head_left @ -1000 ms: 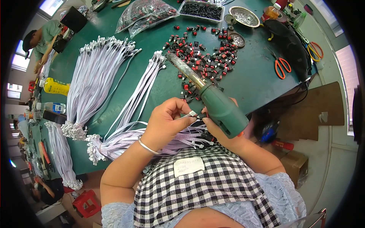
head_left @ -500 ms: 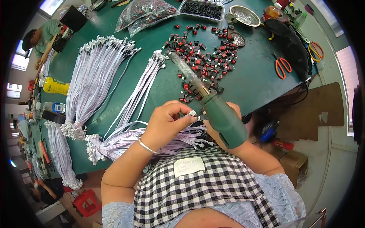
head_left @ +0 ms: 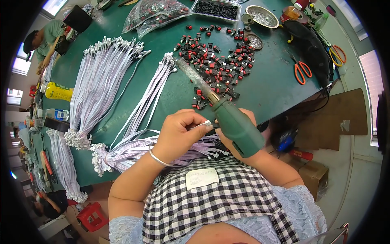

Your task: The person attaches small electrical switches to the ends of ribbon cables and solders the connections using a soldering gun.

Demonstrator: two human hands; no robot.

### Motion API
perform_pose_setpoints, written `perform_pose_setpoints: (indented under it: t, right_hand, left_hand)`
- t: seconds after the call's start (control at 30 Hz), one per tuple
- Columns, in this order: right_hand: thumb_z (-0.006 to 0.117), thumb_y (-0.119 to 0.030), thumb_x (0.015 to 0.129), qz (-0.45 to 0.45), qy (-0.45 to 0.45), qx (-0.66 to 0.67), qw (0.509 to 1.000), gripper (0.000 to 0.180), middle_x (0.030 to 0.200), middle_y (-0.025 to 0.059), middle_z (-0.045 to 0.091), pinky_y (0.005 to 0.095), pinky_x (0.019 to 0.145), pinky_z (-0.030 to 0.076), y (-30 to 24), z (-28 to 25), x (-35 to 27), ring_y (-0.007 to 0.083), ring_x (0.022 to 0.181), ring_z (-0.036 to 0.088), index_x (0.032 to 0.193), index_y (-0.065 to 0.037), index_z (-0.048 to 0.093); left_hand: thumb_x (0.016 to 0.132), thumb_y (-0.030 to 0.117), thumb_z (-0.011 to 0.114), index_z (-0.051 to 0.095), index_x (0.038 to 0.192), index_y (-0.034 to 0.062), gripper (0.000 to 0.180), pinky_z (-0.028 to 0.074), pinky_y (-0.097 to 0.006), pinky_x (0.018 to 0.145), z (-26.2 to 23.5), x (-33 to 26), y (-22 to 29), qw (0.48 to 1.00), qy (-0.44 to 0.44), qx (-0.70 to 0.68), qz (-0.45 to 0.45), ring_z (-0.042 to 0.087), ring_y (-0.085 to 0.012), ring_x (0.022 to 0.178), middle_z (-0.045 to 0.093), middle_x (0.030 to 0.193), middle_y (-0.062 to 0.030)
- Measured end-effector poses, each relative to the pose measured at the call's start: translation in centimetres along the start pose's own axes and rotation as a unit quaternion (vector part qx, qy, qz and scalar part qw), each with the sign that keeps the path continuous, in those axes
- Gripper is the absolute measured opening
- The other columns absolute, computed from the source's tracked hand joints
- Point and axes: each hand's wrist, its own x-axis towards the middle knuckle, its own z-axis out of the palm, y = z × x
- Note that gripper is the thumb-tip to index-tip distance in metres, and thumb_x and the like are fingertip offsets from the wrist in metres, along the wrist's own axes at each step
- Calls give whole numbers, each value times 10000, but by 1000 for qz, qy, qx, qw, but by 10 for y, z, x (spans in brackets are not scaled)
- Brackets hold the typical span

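Note:
My left hand (head_left: 180, 130) is closed in a pinch on a white cable connector (head_left: 208, 123). Close against it, the fingertips of my right hand (head_left: 248, 117) hold a small black part, perhaps a rocker switch. A green heat gun (head_left: 239, 128) with a scorched metal nozzle sits between my view and the right hand, hiding most of it; what supports it does not show. Under my left wrist lies a bundle of white flat cables (head_left: 130, 156). Beyond the hands, many black-and-red rocker switches (head_left: 221, 65) are scattered on the table.
Larger cable bundles (head_left: 101, 81) and a thin one (head_left: 152, 89) lie to the left. At the back are a bag of switches (head_left: 156, 16), a tray of black pieces (head_left: 215, 10) and a metal dish (head_left: 262, 17). Orange-handled scissors (head_left: 302, 72) lie right. A co-worker (head_left: 48, 40) sits far left.
The white connector and both hands' fingertips have shifted very slightly, and the connector has turned a little. The heat gun has moved slightly left in the picture.

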Motion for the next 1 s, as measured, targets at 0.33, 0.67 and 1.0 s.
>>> perform_pose_setpoints:
  t: [0.33,0.67,1.0]
  right_hand:
    - [575,-194,816,244,237,566,751,234,965,118,584,292,664,472,13,-45,27,178,749,593,997,-46,556]
    - [672,34,524,-27,84,-106,990,521,916,62,589,328,713,389,63,-36,33,224,795,551,1011,-87,533]
    - [671,29,443,-72,17,-171,982,566,917,44,609,342,759,372,64,-13,38,229,830,566,982,-101,563]
  left_hand:
    - [745,68,640,620,824,-11,113,378,-219,593,-6,-3,-12,998,13,-62,-11,475,-78,671,518,734,-14]
    - [753,36,615,615,823,14,73,401,-219,566,-2,-6,-8,992,-102,61,53,519,-116,654,553,763,-54]
    - [754,107,588,589,986,86,233,455,-339,691,6,-13,-15,957,-132,196,168,567,-245,781,586,865,-74]
